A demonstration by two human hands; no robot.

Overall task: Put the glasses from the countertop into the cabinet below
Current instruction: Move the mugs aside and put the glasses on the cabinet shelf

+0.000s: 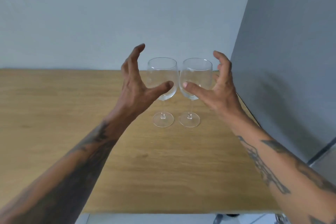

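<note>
Two clear stemmed wine glasses stand upright side by side on the wooden countertop (54,114), bowls almost touching. My left hand (134,85) is spread wide beside the left glass (162,76), its thumb in front of the bowl and fingers curled up at the left. My right hand (220,89) mirrors it at the right glass (196,76), thumb in front of the bowl and fingers behind the right side. Neither hand is closed around a bowl. The cabinet below is out of view.
A pale wall runs along the back of the countertop. A tall grey panel (283,60) rises at the right edge, close to the right glass. The counter's front edge (163,212) lies near the bottom, with a light floor below it.
</note>
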